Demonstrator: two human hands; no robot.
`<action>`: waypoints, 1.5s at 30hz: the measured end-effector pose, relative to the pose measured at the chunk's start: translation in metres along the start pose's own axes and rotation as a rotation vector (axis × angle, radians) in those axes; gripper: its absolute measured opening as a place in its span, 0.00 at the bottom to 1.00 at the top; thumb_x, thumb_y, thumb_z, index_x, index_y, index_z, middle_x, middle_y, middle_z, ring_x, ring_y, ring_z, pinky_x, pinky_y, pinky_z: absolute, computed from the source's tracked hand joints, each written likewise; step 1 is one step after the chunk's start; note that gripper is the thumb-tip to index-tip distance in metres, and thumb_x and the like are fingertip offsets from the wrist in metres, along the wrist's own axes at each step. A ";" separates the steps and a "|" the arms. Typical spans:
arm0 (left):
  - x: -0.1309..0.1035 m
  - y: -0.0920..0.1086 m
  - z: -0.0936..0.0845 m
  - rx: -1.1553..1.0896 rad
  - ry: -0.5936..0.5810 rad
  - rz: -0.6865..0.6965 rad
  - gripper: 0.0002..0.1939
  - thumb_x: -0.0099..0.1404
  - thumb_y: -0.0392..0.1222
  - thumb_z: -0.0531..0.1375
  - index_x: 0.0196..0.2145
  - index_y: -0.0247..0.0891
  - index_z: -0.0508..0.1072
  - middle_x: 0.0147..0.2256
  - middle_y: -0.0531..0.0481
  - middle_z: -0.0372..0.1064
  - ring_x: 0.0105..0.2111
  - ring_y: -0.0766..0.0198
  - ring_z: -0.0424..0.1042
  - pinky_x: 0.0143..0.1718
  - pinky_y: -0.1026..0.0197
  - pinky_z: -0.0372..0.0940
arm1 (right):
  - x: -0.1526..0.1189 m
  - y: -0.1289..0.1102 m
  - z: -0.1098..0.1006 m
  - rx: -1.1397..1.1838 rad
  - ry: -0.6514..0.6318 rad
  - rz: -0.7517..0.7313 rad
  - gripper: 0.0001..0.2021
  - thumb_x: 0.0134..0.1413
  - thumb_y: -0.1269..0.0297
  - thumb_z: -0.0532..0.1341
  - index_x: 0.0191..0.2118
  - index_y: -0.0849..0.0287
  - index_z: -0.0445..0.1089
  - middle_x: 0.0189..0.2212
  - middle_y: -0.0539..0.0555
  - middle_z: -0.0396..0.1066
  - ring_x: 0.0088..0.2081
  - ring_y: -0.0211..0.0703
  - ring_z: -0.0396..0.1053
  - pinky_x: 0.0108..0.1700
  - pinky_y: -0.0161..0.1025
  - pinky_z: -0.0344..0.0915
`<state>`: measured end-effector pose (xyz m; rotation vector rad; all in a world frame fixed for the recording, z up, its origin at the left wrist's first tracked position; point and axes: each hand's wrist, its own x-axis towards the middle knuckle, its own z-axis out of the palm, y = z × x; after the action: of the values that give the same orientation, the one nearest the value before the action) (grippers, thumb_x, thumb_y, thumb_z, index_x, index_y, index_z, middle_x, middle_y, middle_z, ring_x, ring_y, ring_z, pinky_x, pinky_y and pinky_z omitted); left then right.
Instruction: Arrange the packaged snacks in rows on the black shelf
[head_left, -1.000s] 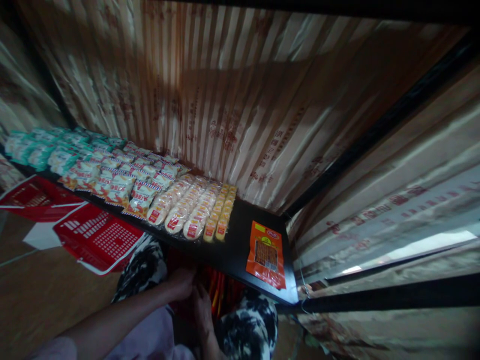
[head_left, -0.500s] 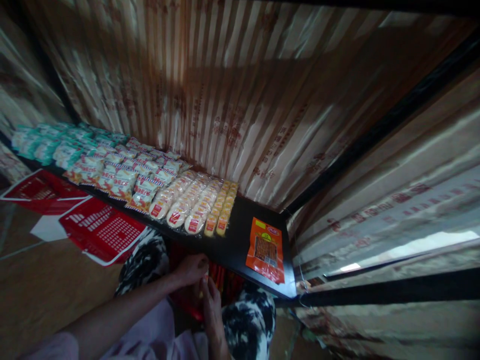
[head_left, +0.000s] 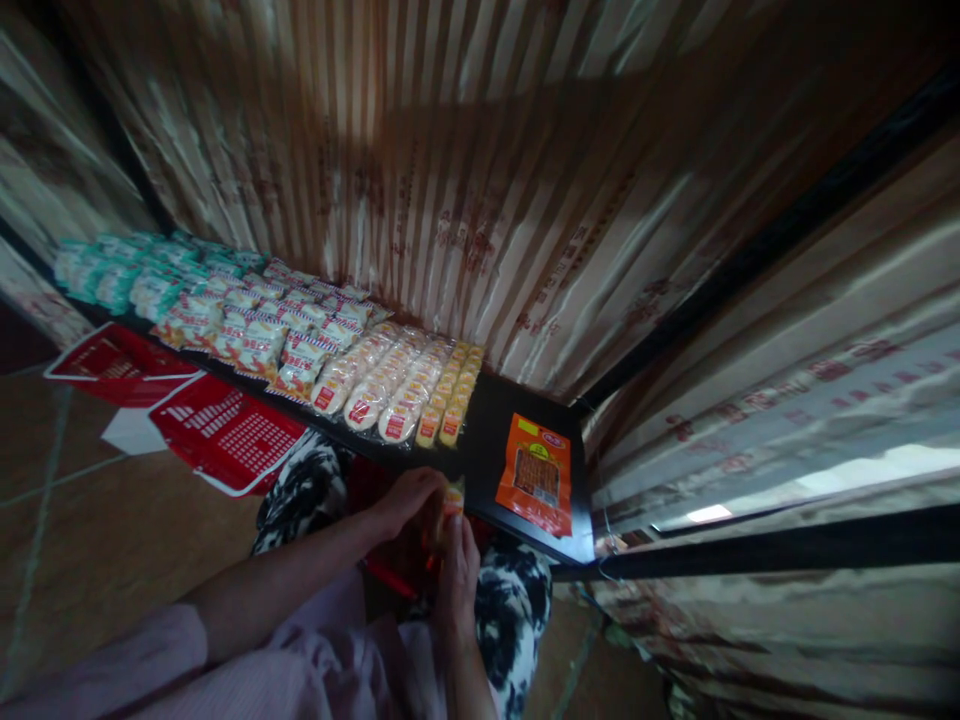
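Observation:
My right hand [head_left: 459, 562] is closed around a small yellow-wrapped snack packet [head_left: 453, 498], thumb against its front. On the packet's left side, the curled fingers of my left hand [head_left: 415, 490] grip it too; their tips are partly hidden. Both hands are over my lap, just in front of the black shelf [head_left: 489, 405]. Closest on that shelf are rows of similar yellow snack packets [head_left: 454, 405]. Left of them lie rows of round, pale wrapped biscuits [head_left: 401, 412]. To the right, an orange snack bag [head_left: 537, 470] lies flat.
White snack bags [head_left: 251, 340] and green-and-white bags [head_left: 116, 285] fill the shelf's left part. Red baskets [head_left: 232, 430] with white rims stand on the tiled floor at left. Striped plastic sheeting [head_left: 465, 200] hangs behind, and black frame bars [head_left: 787, 540] run at right.
Both hands have risen and moved right toward the shelf's front edge, with the yellow packet now showing more plainly between them. The view has shifted slightly.

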<state>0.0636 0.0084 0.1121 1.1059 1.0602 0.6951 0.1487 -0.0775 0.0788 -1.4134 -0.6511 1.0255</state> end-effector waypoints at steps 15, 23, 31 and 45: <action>-0.002 0.010 0.017 -0.054 0.151 0.056 0.10 0.52 0.45 0.56 0.21 0.36 0.65 0.19 0.58 0.58 0.21 0.70 0.58 0.25 0.67 0.55 | 0.001 -0.010 0.000 0.009 -0.003 -0.048 0.29 0.51 0.46 0.54 0.54 0.59 0.63 0.49 0.58 0.69 0.49 0.49 0.66 0.47 0.41 0.64; -0.001 0.014 0.024 0.006 0.195 0.063 0.08 0.55 0.43 0.55 0.27 0.35 0.69 0.25 0.53 0.66 0.27 0.67 0.64 0.29 0.66 0.59 | 0.000 -0.016 0.001 -0.049 0.112 -0.079 0.30 0.51 0.47 0.55 0.56 0.59 0.61 0.53 0.58 0.65 0.55 0.49 0.61 0.53 0.41 0.59; -0.003 0.010 0.021 0.181 0.163 0.149 0.07 0.54 0.32 0.53 0.32 0.36 0.68 0.31 0.51 0.69 0.34 0.65 0.68 0.38 0.64 0.61 | 0.013 -0.014 0.003 -0.040 0.185 -0.068 0.32 0.50 0.45 0.55 0.56 0.61 0.60 0.54 0.60 0.64 0.54 0.50 0.62 0.54 0.44 0.59; -0.005 0.006 0.019 0.111 0.084 0.167 0.11 0.56 0.33 0.51 0.38 0.36 0.68 0.38 0.47 0.70 0.40 0.62 0.69 0.43 0.62 0.62 | 0.020 -0.012 0.007 -0.153 0.161 -0.094 0.32 0.52 0.45 0.51 0.58 0.60 0.58 0.57 0.59 0.59 0.58 0.48 0.56 0.59 0.44 0.51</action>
<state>0.0793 -0.0009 0.1208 1.2804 1.0964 0.8292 0.1538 -0.0553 0.0869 -1.5659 -0.6820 0.7916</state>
